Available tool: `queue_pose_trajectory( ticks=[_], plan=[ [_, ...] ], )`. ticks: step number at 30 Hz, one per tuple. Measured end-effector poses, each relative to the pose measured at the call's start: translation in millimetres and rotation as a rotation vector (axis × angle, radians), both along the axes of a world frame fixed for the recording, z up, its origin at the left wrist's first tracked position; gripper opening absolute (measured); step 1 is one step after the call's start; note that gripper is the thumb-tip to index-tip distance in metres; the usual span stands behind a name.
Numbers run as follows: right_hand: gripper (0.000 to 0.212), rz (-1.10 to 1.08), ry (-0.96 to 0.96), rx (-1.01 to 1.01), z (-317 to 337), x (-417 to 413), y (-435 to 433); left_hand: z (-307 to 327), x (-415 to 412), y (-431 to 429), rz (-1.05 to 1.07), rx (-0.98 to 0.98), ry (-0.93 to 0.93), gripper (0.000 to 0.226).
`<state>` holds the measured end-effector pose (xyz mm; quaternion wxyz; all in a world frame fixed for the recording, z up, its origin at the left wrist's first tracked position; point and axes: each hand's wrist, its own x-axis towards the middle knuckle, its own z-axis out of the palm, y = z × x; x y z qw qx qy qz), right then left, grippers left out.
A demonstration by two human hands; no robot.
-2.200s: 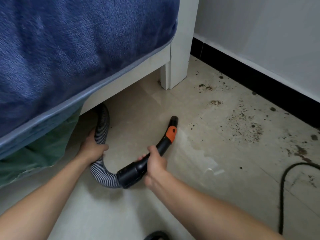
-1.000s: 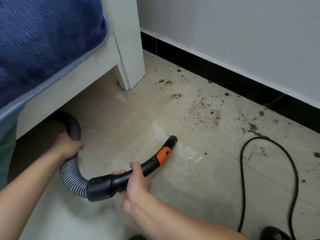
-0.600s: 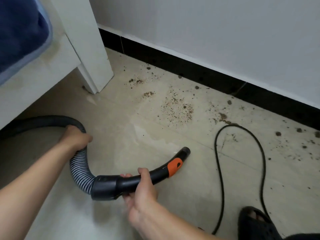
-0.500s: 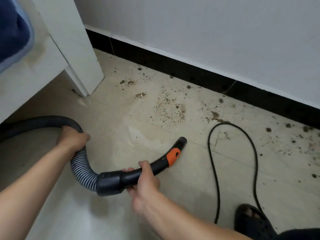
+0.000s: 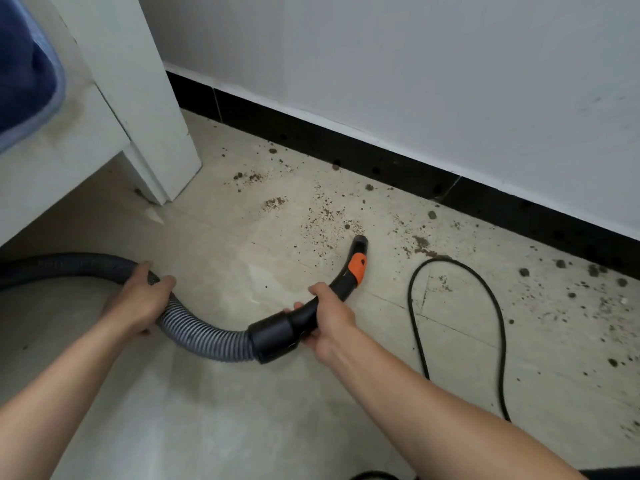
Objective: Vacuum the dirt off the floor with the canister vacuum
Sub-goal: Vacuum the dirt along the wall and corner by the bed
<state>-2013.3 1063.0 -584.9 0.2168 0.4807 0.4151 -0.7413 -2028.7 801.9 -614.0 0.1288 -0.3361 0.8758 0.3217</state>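
The vacuum's ribbed grey hose (image 5: 204, 336) curves across the floor from under the bed. It ends in a black curved handle (image 5: 277, 332) with an orange slider (image 5: 356, 266). My left hand (image 5: 138, 299) grips the hose. My right hand (image 5: 329, 318) is closed around the handle. The open nozzle tip (image 5: 359, 241) rests at the edge of a patch of brown dirt crumbs (image 5: 325, 223) on the beige tile floor (image 5: 242, 410). More dirt (image 5: 595, 299) is scattered along the wall to the right. The canister itself is out of view.
A white bed frame leg (image 5: 156, 133) stands at the left with blue bedding (image 5: 27, 64) above. A black power cord (image 5: 453, 306) loops on the floor right of the nozzle. A white wall with black skirting (image 5: 381, 161) borders the floor.
The view has swung right, away from the bed. Both hands have carried the hose and handle forward, and the nozzle tip has moved from bare tile up to the dirt patch.
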Motion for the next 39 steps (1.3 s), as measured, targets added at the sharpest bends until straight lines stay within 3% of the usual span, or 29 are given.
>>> queue_pose_trajectory(
  ticks=[4,6,8,10,13,18,21,24,29,36,39],
  plan=[
    [0.034,-0.021,0.029,0.085,2,-24,20,0,-1,0,-0.095,-0.004,-0.008,0.062],
    [0.031,0.059,0.02,0.079,3,-23,13,1,0,-4,-0.088,-0.013,-0.046,0.073],
    [0.029,0.121,0.029,0.071,1,-26,4,0,1,-13,-0.1,-0.146,-0.105,0.081],
    [0.028,0.12,0.06,0.084,0,-38,3,-1,8,-25,-0.17,-0.307,-0.113,0.063],
    [0.028,0.085,0.117,0.123,4,-73,9,-2,22,-30,-0.415,-0.376,0.074,0.06],
    [0.036,0.154,0.15,0.146,13,-125,7,-3,41,-17,-0.468,-0.215,0.385,0.057],
    [0.038,0.191,0.177,0.126,18,-157,9,-8,46,-19,-0.598,-0.219,0.418,0.051],
    [0.042,0.247,0.197,0.072,17,-190,2,-16,41,-18,-0.674,-0.349,0.42,0.055],
    [0.038,0.343,0.308,0.071,14,-222,-21,-7,16,-16,-0.588,-0.303,0.483,0.023],
    [0.034,0.317,0.349,0.14,12,-253,-37,-4,2,-13,-0.549,-0.274,0.437,0.03],
    [0.039,0.345,0.345,0.074,11,-259,-39,-5,-1,-13,-0.494,-0.249,0.415,0.033]
  ],
)
